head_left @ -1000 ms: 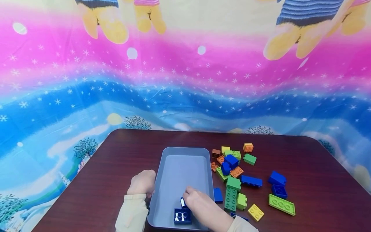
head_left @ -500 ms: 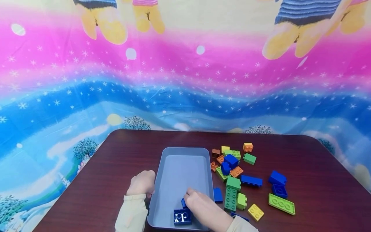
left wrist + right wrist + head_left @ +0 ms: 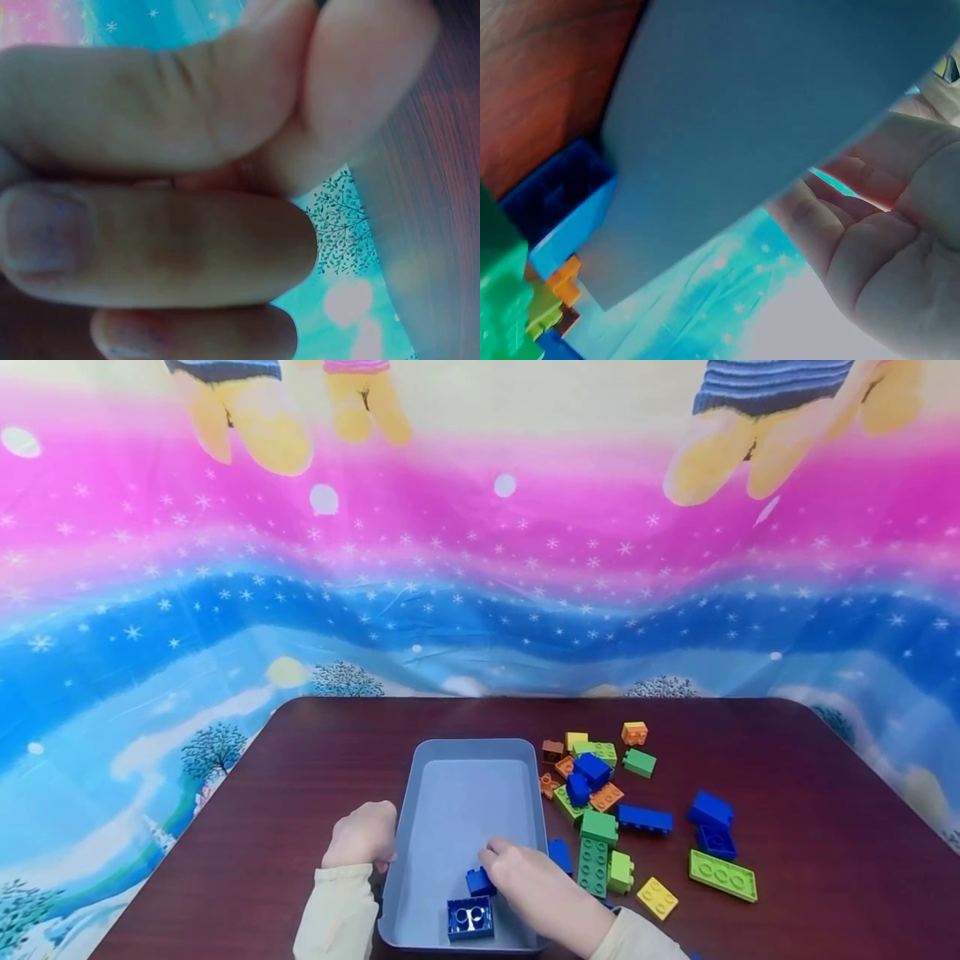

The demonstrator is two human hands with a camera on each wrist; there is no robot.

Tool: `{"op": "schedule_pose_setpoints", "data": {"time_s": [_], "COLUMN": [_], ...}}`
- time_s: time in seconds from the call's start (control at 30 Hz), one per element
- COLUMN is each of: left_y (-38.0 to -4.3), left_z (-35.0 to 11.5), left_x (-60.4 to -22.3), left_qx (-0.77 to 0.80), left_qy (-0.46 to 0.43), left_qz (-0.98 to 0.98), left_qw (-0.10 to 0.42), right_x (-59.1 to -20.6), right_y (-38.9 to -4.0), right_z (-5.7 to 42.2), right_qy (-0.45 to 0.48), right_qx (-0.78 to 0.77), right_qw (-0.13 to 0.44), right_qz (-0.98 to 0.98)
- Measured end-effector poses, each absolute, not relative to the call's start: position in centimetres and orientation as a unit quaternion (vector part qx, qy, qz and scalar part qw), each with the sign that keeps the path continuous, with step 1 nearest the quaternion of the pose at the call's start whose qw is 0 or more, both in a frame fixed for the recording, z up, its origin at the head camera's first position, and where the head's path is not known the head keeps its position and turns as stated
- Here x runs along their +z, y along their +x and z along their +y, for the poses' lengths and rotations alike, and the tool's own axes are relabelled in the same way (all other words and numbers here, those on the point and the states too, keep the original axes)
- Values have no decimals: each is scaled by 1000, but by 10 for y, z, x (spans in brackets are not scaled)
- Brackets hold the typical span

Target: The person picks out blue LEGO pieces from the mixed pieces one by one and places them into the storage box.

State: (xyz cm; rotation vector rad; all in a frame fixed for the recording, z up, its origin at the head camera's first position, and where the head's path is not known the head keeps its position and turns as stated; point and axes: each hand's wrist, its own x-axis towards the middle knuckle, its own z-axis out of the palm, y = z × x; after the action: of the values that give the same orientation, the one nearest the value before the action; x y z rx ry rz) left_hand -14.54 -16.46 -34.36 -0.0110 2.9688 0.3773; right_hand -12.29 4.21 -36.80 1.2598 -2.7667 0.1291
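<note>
On the table, a grey tray holds a dark blue brick lying with its hollow side up near the front. Just behind it is a smaller blue brick, partly covered by my right hand, whose fingertips pinch it. In the right wrist view the tray wall hides those fingertips, and only the palm and lower fingers show. My left hand touches the outside of the tray's left edge. Its fingers are curled in, and nothing shows between them in the left wrist view.
Right of the tray lie loose bricks: a blue pair, a long blue brick, a green brick, a yellow brick and a lime plate. A printed cloth hangs behind the table.
The small blue brick has turned over beside my right hand, and more of it now shows. Both hands have stayed in place. The head view has shifted slightly.
</note>
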Motion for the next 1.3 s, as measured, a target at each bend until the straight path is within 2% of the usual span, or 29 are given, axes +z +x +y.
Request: {"op": "schedule_pose_setpoints", "data": {"time_s": [0.23, 1.3], "left_y": [-145, -145], "left_z": [-164, -166], "left_x": [-344, -344], "left_qx": [123, 129], "left_qy": [2, 6], "left_qz": [990, 989], "left_qw": [73, 73], "right_x": [-364, -359], "right_y": [-123, -114], "right_z": [55, 92], "right_qy": [414, 394], "right_qx": [57, 48], "right_qw": [89, 116], "right_qz": [-904, -911]}}
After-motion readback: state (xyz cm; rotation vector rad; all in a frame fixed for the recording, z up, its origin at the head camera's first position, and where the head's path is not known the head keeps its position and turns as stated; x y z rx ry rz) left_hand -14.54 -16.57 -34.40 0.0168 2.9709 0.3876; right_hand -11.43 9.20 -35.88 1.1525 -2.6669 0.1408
